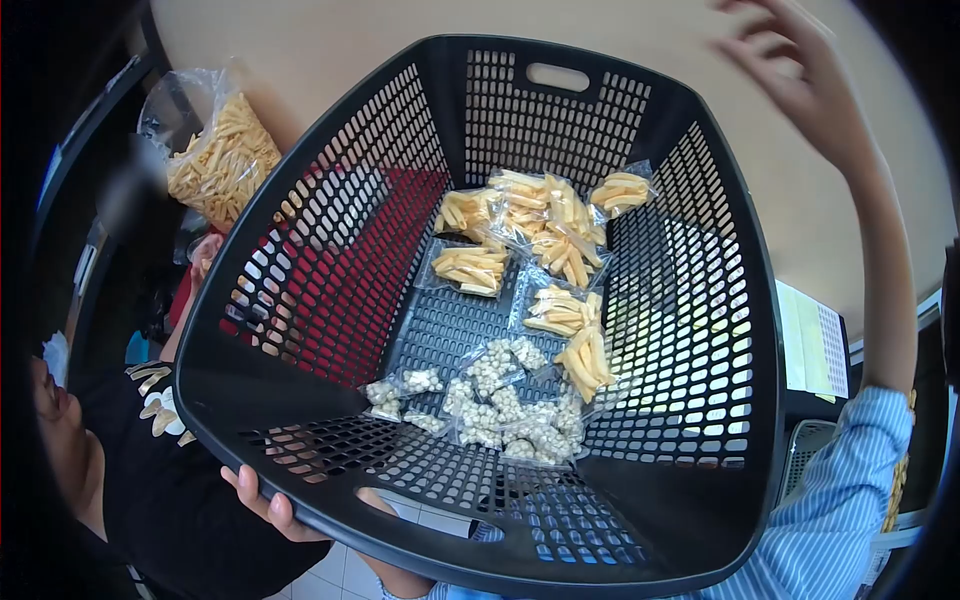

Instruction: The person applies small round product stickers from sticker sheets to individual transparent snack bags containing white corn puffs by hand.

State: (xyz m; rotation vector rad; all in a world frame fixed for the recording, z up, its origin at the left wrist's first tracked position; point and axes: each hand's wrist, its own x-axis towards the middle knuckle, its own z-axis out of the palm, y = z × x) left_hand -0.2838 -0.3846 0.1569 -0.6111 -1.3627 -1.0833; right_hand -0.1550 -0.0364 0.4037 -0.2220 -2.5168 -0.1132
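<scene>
Head view — left hand (262, 503) grips the black basket (300, 395) rim from below, right hand (800, 75) open well above it.

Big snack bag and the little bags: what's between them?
The basket, its holed side wall, stands between them in the head view.

Single head-worn fisheye view, looking steeply down and forward, very close to a basket (300, 250) filling the frame, desk (330, 40) beyond.
</scene>
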